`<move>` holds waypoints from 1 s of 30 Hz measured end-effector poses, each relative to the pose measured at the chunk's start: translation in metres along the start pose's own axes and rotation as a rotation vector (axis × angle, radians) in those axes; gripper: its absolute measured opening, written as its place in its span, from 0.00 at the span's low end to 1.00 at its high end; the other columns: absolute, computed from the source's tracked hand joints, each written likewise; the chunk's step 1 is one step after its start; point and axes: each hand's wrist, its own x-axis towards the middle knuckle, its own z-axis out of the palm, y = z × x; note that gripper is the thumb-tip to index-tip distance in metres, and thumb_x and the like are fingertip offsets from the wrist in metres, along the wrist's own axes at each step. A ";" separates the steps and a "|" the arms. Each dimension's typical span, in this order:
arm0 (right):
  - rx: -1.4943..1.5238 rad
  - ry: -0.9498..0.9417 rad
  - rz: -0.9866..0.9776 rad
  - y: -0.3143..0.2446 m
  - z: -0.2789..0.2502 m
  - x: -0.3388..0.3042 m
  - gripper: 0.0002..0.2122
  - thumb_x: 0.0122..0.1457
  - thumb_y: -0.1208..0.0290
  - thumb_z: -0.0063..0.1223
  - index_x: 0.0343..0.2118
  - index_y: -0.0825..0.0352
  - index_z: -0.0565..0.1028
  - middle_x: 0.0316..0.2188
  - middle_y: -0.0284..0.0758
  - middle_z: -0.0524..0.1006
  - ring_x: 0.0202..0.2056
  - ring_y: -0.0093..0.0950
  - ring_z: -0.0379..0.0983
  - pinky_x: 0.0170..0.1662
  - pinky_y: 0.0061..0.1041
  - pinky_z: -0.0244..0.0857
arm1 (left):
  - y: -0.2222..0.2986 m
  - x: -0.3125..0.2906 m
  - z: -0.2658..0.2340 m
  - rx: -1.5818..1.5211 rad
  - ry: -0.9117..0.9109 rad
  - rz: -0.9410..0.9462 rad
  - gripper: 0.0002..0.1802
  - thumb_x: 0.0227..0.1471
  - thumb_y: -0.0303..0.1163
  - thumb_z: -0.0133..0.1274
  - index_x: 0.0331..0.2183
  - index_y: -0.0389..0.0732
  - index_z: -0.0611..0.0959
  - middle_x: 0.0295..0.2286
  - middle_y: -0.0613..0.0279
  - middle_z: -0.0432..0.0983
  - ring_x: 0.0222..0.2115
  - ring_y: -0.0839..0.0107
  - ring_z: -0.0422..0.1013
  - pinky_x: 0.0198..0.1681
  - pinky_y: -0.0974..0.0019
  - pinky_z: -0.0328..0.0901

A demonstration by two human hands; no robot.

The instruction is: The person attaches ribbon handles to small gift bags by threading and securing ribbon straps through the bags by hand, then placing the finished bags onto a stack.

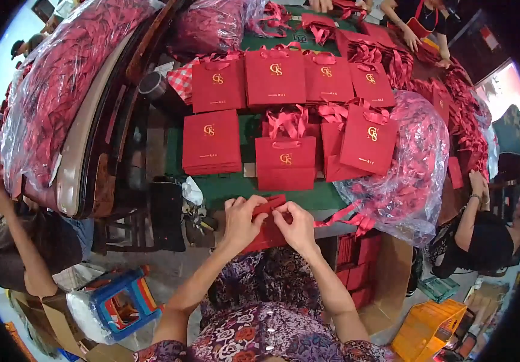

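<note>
The person's left hand (245, 218) is curled, thumb and fingers closed on the upper part of a red paper bag (266, 236), while the right hand (295, 224) pinches with thumb and bent fingertips at the opposite side of the same bag's top. The bag is held at the near edge of the green tabletop (220, 192), above the person's lap, and its lower part slants down toward the floral clothing (260, 329). Just beyond the hands, a red gift bag with a gold emblem (286, 173) lies on the tabletop, with a neat stack of similar bags (211, 145) to its left and a looser, tilted pile (368, 142) to its right. Next to that pile, a clear plastic sack of red ribbon (408, 166) spreads over the table's right front edge, a loose ribbon (344, 217) trailing near the right hand. Farther back runs a row of ribbon-handled gift bags (275, 78), with a dark cylindrical cup (152, 85) and a red-and-white checked cloth (181, 81) at its left end. Below the tabletop on the right, a cardboard box (394, 277) contains more red bags; farther right, an orange crate (426, 332) sits on the floor.
</note>
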 end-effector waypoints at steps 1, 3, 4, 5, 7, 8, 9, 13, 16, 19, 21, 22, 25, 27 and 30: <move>0.000 0.000 0.002 -0.001 0.000 0.001 0.07 0.57 0.70 0.59 0.33 0.69 0.78 0.32 0.41 0.80 0.35 0.39 0.79 0.39 0.33 0.71 | 0.001 0.000 0.000 -0.001 -0.002 0.000 0.18 0.43 0.30 0.66 0.39 0.44 0.80 0.31 0.62 0.79 0.36 0.59 0.72 0.47 0.56 0.57; -0.017 -0.006 0.022 -0.004 -0.001 0.003 0.08 0.56 0.70 0.61 0.31 0.70 0.78 0.26 0.39 0.80 0.29 0.30 0.79 0.35 0.28 0.70 | 0.005 0.000 0.000 0.014 0.020 0.041 0.16 0.44 0.28 0.65 0.38 0.45 0.82 0.30 0.63 0.79 0.35 0.61 0.72 0.47 0.57 0.57; -0.017 -0.006 0.023 -0.007 -0.002 0.004 0.08 0.56 0.70 0.61 0.31 0.70 0.78 0.26 0.39 0.80 0.29 0.30 0.79 0.35 0.28 0.70 | 0.005 -0.001 -0.001 0.024 0.026 0.058 0.16 0.44 0.27 0.64 0.39 0.46 0.83 0.30 0.64 0.79 0.34 0.62 0.72 0.46 0.58 0.57; -0.005 -0.031 0.084 -0.009 -0.003 0.004 0.08 0.54 0.69 0.60 0.31 0.69 0.78 0.26 0.40 0.80 0.29 0.33 0.79 0.35 0.30 0.71 | 0.006 -0.002 0.000 0.023 0.025 0.057 0.16 0.44 0.27 0.64 0.39 0.46 0.83 0.30 0.64 0.79 0.34 0.62 0.72 0.46 0.58 0.57; 0.005 -0.055 0.147 -0.010 -0.004 0.006 0.09 0.53 0.67 0.60 0.30 0.68 0.79 0.25 0.41 0.80 0.29 0.36 0.79 0.35 0.32 0.71 | 0.008 -0.003 0.000 0.042 0.059 0.064 0.15 0.44 0.25 0.63 0.38 0.46 0.83 0.29 0.64 0.79 0.33 0.62 0.71 0.46 0.58 0.57; 0.011 -0.065 0.148 -0.008 -0.004 0.007 0.09 0.52 0.66 0.61 0.29 0.68 0.79 0.24 0.41 0.81 0.28 0.36 0.79 0.35 0.32 0.71 | 0.011 -0.003 -0.002 0.056 0.030 0.056 0.15 0.44 0.25 0.62 0.38 0.46 0.83 0.29 0.64 0.79 0.33 0.61 0.71 0.46 0.58 0.57; 0.016 -0.075 0.149 -0.004 -0.005 0.008 0.10 0.52 0.66 0.61 0.28 0.69 0.79 0.23 0.41 0.81 0.27 0.35 0.79 0.34 0.32 0.71 | 0.012 -0.003 -0.003 0.054 0.029 0.057 0.15 0.44 0.25 0.62 0.38 0.46 0.83 0.29 0.64 0.79 0.33 0.61 0.71 0.46 0.58 0.57; -0.012 -0.073 0.188 -0.003 -0.006 0.009 0.10 0.51 0.65 0.62 0.28 0.69 0.79 0.23 0.41 0.80 0.27 0.37 0.79 0.34 0.33 0.71 | 0.013 -0.001 -0.002 0.072 0.045 0.118 0.13 0.45 0.24 0.60 0.37 0.47 0.83 0.29 0.64 0.80 0.33 0.62 0.71 0.46 0.57 0.57; -0.078 -0.013 0.153 -0.017 -0.006 0.008 0.11 0.51 0.66 0.62 0.28 0.70 0.78 0.24 0.43 0.80 0.28 0.39 0.79 0.34 0.35 0.71 | 0.012 0.000 -0.001 0.086 0.046 0.163 0.12 0.47 0.23 0.57 0.36 0.47 0.82 0.28 0.65 0.80 0.33 0.62 0.70 0.47 0.57 0.57; -0.166 0.012 0.074 -0.017 -0.002 0.006 0.09 0.51 0.69 0.62 0.29 0.71 0.77 0.24 0.44 0.80 0.29 0.41 0.79 0.34 0.36 0.71 | 0.014 -0.001 0.001 0.115 0.028 0.174 0.11 0.48 0.22 0.54 0.36 0.47 0.82 0.29 0.64 0.81 0.34 0.63 0.70 0.47 0.56 0.56; -0.183 0.034 0.012 -0.014 0.000 0.005 0.09 0.52 0.70 0.61 0.29 0.71 0.76 0.24 0.45 0.79 0.28 0.42 0.79 0.33 0.38 0.71 | 0.015 0.000 0.001 0.128 0.030 0.184 0.11 0.47 0.22 0.55 0.35 0.47 0.82 0.29 0.63 0.81 0.34 0.63 0.70 0.47 0.56 0.56; -0.182 0.032 0.012 -0.016 -0.001 0.005 0.09 0.52 0.70 0.61 0.29 0.71 0.76 0.24 0.45 0.79 0.28 0.42 0.79 0.33 0.38 0.71 | 0.015 0.000 -0.001 0.129 0.030 0.182 0.11 0.47 0.22 0.55 0.35 0.47 0.82 0.29 0.63 0.81 0.34 0.63 0.70 0.47 0.56 0.56; -0.026 -0.082 0.142 -0.015 -0.007 0.007 0.10 0.54 0.68 0.62 0.29 0.70 0.77 0.23 0.42 0.80 0.26 0.35 0.79 0.32 0.32 0.70 | 0.014 0.001 -0.006 0.117 -0.003 0.178 0.11 0.46 0.22 0.57 0.35 0.46 0.82 0.29 0.64 0.81 0.35 0.63 0.71 0.47 0.55 0.56; 0.054 -0.067 0.183 -0.012 -0.004 0.005 0.09 0.54 0.68 0.62 0.29 0.70 0.78 0.23 0.41 0.80 0.26 0.33 0.79 0.32 0.30 0.70 | 0.013 0.001 -0.005 0.084 -0.010 0.168 0.11 0.45 0.23 0.59 0.34 0.46 0.81 0.29 0.64 0.81 0.34 0.62 0.71 0.46 0.56 0.56; 0.225 -0.081 0.285 -0.011 0.000 0.003 0.09 0.56 0.67 0.62 0.31 0.70 0.80 0.24 0.40 0.81 0.27 0.28 0.80 0.33 0.27 0.70 | 0.013 0.002 -0.008 0.005 0.004 0.115 0.12 0.45 0.24 0.60 0.35 0.46 0.82 0.29 0.63 0.80 0.32 0.62 0.71 0.46 0.59 0.57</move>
